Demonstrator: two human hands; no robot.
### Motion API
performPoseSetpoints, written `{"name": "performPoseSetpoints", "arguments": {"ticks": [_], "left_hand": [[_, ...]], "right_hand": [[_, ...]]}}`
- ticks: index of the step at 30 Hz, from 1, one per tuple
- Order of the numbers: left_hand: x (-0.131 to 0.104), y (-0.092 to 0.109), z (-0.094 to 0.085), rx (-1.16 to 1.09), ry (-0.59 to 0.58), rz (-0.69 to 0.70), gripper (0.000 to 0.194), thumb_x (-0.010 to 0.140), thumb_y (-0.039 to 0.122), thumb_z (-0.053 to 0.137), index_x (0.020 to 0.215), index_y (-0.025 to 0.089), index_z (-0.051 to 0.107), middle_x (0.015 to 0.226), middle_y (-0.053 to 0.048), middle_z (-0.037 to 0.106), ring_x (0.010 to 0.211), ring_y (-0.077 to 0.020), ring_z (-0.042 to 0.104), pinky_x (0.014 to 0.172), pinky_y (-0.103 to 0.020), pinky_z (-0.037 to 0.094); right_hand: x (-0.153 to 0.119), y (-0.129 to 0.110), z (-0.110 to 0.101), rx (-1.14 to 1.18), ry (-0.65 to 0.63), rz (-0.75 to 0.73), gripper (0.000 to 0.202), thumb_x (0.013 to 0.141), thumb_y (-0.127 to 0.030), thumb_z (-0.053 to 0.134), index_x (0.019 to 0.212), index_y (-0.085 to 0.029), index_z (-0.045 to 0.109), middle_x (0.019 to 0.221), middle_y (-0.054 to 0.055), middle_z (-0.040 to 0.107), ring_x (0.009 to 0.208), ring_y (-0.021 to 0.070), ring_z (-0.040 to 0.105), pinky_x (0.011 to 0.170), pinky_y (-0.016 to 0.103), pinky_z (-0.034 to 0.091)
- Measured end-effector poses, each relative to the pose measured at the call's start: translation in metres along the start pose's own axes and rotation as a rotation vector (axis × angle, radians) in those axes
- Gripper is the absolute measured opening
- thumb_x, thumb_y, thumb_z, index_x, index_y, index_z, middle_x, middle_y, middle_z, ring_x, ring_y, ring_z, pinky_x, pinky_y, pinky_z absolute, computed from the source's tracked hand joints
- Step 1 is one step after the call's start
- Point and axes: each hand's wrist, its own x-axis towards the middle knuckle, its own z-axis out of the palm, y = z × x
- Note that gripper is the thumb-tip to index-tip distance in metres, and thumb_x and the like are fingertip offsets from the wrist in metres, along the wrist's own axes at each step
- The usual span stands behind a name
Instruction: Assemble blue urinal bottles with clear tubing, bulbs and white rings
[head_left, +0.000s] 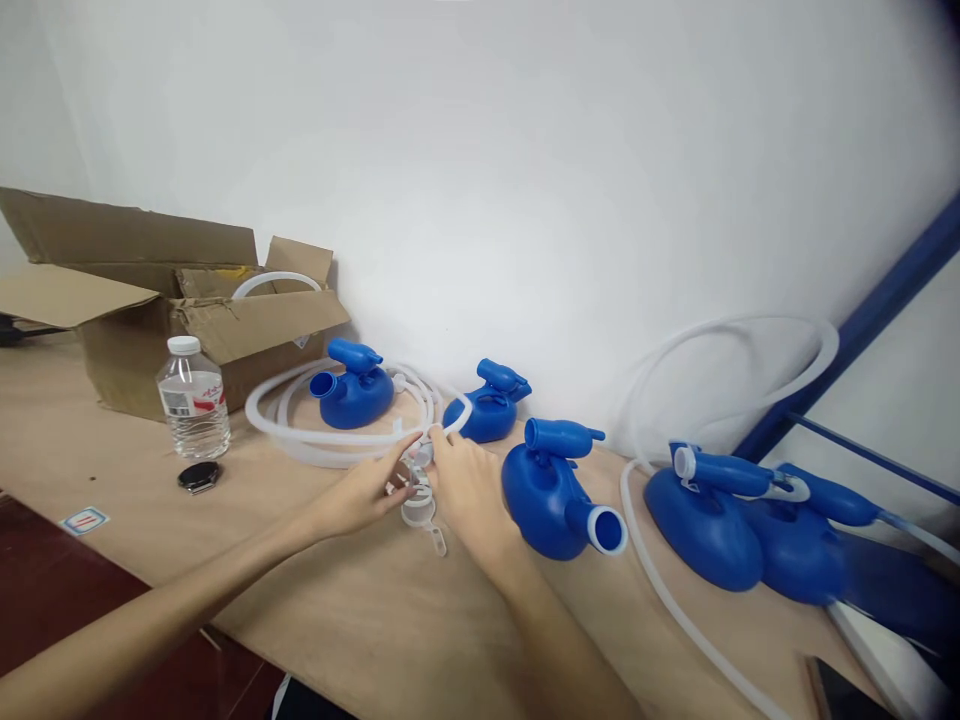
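My left hand [366, 492] reaches in over the table with thumb and index finger apart, beside several small translucent plastic caps [418, 508] with strap tabs. My right hand [466, 482] is closed, its fingers around what looks like the end of a translucent hose [360, 437]; the fingers partly hide the grip. The hose lies in loops behind both hands. Close to my right hand stands a blue plastic urinal bottle [547, 500] with its open neck facing front right. Two more blue bottles, one at left [355, 398] and one behind my right hand [484, 412], stand near the wall.
An open cardboard box [127, 355] with a hose inside stands at left. Before it are a water bottle [196, 410] and a round black object [199, 476]. More blue bottles [701, 530] with a looped hose [656, 565] are at right, near a dark flat object [844, 690] and blue frame [862, 320].
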Motion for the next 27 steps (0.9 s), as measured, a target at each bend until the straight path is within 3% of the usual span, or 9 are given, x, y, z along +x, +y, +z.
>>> {"name": "performPoseSetpoints", "arguments": {"ticks": [3,8,12,15,18,20,23,27], "left_hand": [[0.026,-0.005,0.013,-0.079,0.127,-0.028,0.044,0.093,0.04,0.058,0.131,0.018,0.057,0.116,-0.014,0.075,0.096,-0.0271,0.077,0.077,-0.036,0.062],[0.051,-0.028,0.01,-0.029,0.23,-0.009,0.039,0.09,0.043,0.057,0.113,0.014,0.067,0.117,-0.016,0.076,0.105,-0.0329,0.073,0.076,-0.039,0.063],[0.031,-0.046,0.0,0.126,0.229,0.011,0.042,0.092,0.044,0.053,0.116,0.013,0.069,0.125,-0.018,0.073,0.116,-0.0366,0.068,0.095,-0.047,0.059],[-0.001,-0.054,-0.006,0.322,0.155,0.059,0.039,0.099,0.042,0.047,0.118,0.017,0.072,0.123,-0.014,0.075,0.113,-0.0331,0.07,0.099,-0.044,0.057],[-0.031,-0.064,-0.013,0.419,0.076,0.142,0.036,0.103,0.033,0.041,0.117,0.022,0.073,0.121,-0.01,0.075,0.11,-0.0258,0.072,0.098,-0.036,0.056],[-0.044,-0.075,-0.019,0.543,0.115,0.163,0.036,0.101,0.03,0.044,0.125,0.023,0.07,0.132,-0.011,0.071,0.121,-0.0275,0.067,0.105,-0.04,0.052],[-0.05,-0.096,-0.03,0.785,0.178,0.058,0.048,0.093,0.028,0.051,0.139,0.025,0.062,0.147,-0.015,0.06,0.135,-0.0359,0.056,0.11,-0.053,0.045],[-0.037,-0.121,-0.046,0.929,0.083,-0.075,0.053,0.089,0.021,0.047,0.14,0.02,0.062,0.141,-0.018,0.065,0.126,-0.0382,0.061,0.105,-0.056,0.044]], "right_hand": [[0.011,0.012,-0.002,0.111,0.127,-0.05,0.04,0.103,-0.025,0.051,0.143,-0.023,0.055,0.122,0.011,0.072,0.112,0.0284,0.068,0.085,0.036,0.053],[0.062,0.006,0.016,0.226,0.178,-0.216,0.045,0.106,-0.032,0.048,0.15,-0.023,0.05,0.131,0.01,0.069,0.124,0.0256,0.061,0.102,0.037,0.048],[0.098,-0.012,0.039,0.304,-0.098,-0.471,0.059,0.104,-0.035,0.055,0.158,-0.019,0.038,0.143,0.013,0.064,0.132,0.0267,0.056,0.11,0.041,0.043],[0.101,-0.012,0.052,0.472,-0.298,-0.62,0.053,0.107,-0.036,0.049,0.157,-0.02,0.041,0.144,0.009,0.064,0.133,0.0217,0.058,0.112,0.036,0.043],[0.08,0.009,0.054,0.612,-0.292,-0.601,0.042,0.11,-0.03,0.042,0.15,-0.023,0.051,0.148,0.006,0.063,0.136,0.0163,0.058,0.114,0.032,0.043],[0.055,0.032,0.045,0.592,-0.328,-0.566,0.04,0.109,-0.026,0.041,0.147,-0.026,0.056,0.147,0.004,0.063,0.134,0.0164,0.06,0.113,0.032,0.045],[0.004,0.066,0.014,0.452,-0.405,-0.477,0.04,0.106,-0.022,0.046,0.142,-0.029,0.062,0.137,0.003,0.071,0.129,0.0202,0.064,0.11,0.036,0.048],[-0.073,0.091,-0.032,0.342,-0.481,-0.36,0.047,0.102,-0.04,0.056,0.149,-0.033,0.056,0.129,0.006,0.074,0.12,0.0263,0.069,0.103,0.04,0.053]]}}
